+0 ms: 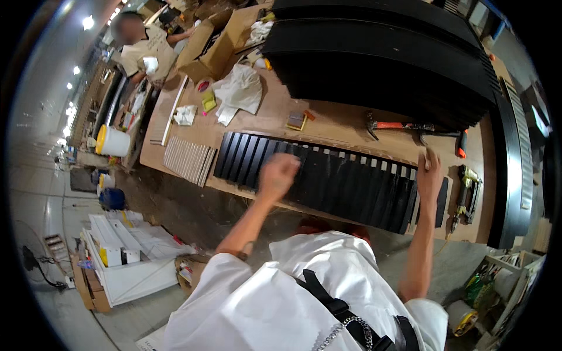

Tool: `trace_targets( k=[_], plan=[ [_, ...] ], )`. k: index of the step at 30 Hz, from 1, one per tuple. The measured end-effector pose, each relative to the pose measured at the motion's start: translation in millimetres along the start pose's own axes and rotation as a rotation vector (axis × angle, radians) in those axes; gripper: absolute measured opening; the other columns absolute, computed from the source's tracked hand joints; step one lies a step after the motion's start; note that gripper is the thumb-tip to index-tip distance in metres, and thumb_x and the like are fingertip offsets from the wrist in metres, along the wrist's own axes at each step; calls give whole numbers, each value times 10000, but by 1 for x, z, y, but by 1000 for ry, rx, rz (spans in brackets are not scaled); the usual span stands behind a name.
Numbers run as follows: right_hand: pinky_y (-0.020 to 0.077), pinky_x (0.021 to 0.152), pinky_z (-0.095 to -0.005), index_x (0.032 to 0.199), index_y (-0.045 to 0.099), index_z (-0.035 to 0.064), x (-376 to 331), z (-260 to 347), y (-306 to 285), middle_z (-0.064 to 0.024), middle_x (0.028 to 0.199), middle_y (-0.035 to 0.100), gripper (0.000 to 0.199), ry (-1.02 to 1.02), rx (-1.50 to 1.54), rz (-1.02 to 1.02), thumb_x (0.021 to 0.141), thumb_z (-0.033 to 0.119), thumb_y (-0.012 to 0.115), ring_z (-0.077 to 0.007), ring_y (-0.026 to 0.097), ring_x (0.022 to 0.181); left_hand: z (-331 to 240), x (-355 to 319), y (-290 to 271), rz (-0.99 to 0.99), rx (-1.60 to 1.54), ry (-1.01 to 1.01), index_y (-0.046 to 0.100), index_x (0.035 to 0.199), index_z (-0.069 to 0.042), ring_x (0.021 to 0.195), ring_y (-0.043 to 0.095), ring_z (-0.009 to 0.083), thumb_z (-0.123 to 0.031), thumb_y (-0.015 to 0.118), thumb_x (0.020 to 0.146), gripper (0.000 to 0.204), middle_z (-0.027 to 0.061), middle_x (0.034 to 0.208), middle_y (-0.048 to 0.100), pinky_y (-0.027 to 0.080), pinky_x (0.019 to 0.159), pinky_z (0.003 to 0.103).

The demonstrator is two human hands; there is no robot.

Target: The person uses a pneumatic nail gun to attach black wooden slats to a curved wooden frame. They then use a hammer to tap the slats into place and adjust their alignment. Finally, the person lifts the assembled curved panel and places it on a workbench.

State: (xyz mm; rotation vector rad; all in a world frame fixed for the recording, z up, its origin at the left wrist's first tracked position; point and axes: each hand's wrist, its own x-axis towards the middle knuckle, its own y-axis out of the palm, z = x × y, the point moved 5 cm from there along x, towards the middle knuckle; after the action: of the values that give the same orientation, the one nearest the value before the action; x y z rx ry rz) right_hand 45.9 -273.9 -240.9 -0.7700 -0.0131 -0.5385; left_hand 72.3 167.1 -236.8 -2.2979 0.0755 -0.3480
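A row of black slats [351, 187] lies side by side along the table's near edge, with small pale patches at the far ends of several. My left hand [280, 175] is curled closed over the left-middle part of the row; whatever is in its fingers is hidden. At the row's right end is my right hand [430, 169], slightly blurred, its fingers drawn together around something I cannot make out. A short dark piece [442, 202] lies just right of it. Further right rests a nail gun [465, 196] with a hose.
Large stacked black panels [380, 64] fill the table's far right. Before them lie a claw hammer [401, 126] and an orange-handled tool [462, 143]. Pale strips [188, 159], a white cloth [239, 90] and a cardboard box [213, 50] are leftward. A co-worker [146, 50] stands far left.
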Motion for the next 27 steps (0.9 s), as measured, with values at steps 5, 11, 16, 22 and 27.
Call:
trace_targets(
  k=[5,11,16,22,27],
  plan=[
    [481,969,-483,1434,466,-4,-138,-56,21,-251,1338,579,554,372,-342,82,989,290,615,-375,591,1201,190,-36,-125,-351,541,-438,551,1259,72,1026,582,489,-262,702,860,542,292,1114,619,466,894,543],
    [468,911,-406,1454,415,-41,-129,-74,20,-203,1149,645,655,575,-120,-65,968,331,649,-291,608,1036,244,-66,-122,-149,214,-710,607,1296,34,1242,551,414,-463,635,949,607,267,1340,581,434,1041,491],
    [473,927,-432,1424,446,-46,-93,-37,18,-253,1172,645,619,565,-396,134,946,291,649,-365,620,1085,243,-81,-117,-277,219,-716,641,1263,15,1176,598,401,-361,638,974,475,250,1247,644,473,1005,484],
    [497,993,-482,1432,496,88,35,8,109,-196,1402,542,489,-141,-495,251,954,139,587,-400,536,1262,234,-83,-115,-430,352,-700,677,1152,30,1036,666,377,-226,693,942,331,242,1117,687,526,890,459],
    [516,911,-502,1401,537,134,111,-34,193,-235,1197,651,536,-400,-910,634,873,114,627,-424,615,1099,224,-67,-120,-397,393,-763,675,1111,22,1021,640,425,-192,716,898,305,239,1126,662,498,895,465]
  ],
)
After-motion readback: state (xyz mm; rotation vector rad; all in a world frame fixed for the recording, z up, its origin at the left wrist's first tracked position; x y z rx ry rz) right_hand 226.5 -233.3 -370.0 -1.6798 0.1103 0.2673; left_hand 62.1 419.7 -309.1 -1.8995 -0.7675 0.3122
